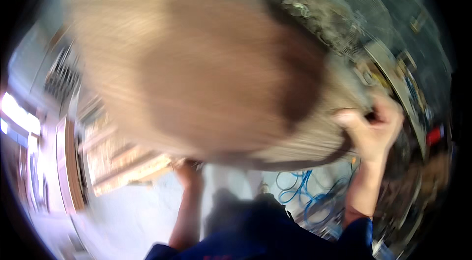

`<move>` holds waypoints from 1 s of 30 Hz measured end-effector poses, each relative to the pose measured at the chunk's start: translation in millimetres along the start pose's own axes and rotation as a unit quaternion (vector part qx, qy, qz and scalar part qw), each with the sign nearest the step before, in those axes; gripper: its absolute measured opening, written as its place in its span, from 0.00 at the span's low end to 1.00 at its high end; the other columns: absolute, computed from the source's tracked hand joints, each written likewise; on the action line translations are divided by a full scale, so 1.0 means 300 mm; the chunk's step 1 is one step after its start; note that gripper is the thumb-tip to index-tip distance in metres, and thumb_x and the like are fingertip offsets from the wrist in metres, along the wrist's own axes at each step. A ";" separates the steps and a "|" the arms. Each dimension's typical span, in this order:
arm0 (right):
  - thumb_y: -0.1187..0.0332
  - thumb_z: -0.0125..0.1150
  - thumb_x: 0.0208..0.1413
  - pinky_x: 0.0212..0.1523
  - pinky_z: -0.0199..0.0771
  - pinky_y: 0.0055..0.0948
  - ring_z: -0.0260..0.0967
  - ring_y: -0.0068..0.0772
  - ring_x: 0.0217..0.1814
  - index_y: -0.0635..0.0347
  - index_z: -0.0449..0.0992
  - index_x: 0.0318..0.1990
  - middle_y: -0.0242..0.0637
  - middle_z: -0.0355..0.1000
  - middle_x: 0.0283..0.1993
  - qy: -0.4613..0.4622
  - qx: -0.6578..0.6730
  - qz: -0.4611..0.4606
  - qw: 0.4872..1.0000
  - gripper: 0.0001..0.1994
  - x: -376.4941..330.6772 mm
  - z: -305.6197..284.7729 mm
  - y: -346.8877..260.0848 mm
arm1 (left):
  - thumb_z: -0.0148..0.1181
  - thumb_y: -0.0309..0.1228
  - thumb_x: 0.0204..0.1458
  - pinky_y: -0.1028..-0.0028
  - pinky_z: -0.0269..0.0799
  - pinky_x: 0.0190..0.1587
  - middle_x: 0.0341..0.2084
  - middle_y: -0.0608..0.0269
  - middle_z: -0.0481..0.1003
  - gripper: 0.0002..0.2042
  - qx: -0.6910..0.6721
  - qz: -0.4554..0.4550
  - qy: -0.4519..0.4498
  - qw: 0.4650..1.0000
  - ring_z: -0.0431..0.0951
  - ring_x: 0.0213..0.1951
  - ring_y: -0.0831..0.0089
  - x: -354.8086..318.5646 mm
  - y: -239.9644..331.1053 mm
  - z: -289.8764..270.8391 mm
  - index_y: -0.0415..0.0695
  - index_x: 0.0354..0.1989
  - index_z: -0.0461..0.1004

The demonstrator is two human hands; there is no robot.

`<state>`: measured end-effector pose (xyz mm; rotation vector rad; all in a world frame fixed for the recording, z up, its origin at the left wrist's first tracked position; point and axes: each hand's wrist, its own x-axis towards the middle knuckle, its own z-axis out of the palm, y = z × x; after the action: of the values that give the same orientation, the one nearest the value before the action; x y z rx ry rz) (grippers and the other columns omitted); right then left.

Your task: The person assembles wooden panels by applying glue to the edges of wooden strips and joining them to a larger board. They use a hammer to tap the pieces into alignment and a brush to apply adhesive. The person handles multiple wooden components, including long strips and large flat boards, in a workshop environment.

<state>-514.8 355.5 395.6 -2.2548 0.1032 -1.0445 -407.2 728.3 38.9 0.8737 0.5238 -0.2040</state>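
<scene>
A large light-brown wooden board point(216, 73) fills the upper middle, smeared by motion, with a dark shadow across its face. My right hand point(376, 125) grips the board's right edge, thumb on the upper face and fingers curled round the rim. Under the near left edge of the board, my left hand point(188, 171) is at its underside; the fingers are mostly hidden behind the wood and blurred.
A wooden pallet point(128, 161) lies on the floor at the left, near stacked boards point(71, 161). Blue hose point(307, 191) coils on the floor at the right. A round fan point(366, 12) and a cluttered bench point(393, 78) stand at the far right.
</scene>
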 end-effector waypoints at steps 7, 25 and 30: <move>0.62 0.66 0.64 0.54 0.70 0.24 0.73 0.27 0.50 0.73 0.75 0.58 0.40 0.78 0.50 0.029 -0.227 -0.068 0.971 0.23 0.333 -0.473 0.643 | 0.25 0.82 0.50 0.50 0.53 0.72 0.64 0.47 0.64 0.57 -0.130 -0.154 -0.336 0.920 0.65 0.64 0.52 0.164 -0.444 0.812 0.37 0.65 0.64; 0.64 0.71 0.61 0.49 0.70 0.25 0.73 0.29 0.44 0.74 0.77 0.55 0.42 0.78 0.46 -0.161 -0.201 -0.299 0.919 0.22 1.206 0.287 0.961 | 0.26 0.87 0.43 0.47 0.51 0.73 0.77 0.41 0.42 0.66 -0.249 -0.192 -0.141 0.939 0.46 0.76 0.42 0.638 -0.502 1.204 0.38 0.78 0.35; 0.68 0.69 0.62 0.36 0.70 0.18 0.73 0.20 0.32 0.73 0.78 0.52 0.35 0.80 0.34 -0.178 -0.144 -0.375 0.898 0.17 1.327 0.496 1.026 | 0.27 0.86 0.44 0.43 0.52 0.72 0.76 0.42 0.45 0.66 -0.317 -0.119 -0.124 0.933 0.49 0.75 0.43 0.821 -0.555 1.181 0.38 0.78 0.38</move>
<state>-80.7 61.2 406.9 -2.7949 -0.8884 -0.9898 -134.3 358.9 -14.2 0.1458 0.4183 -0.3383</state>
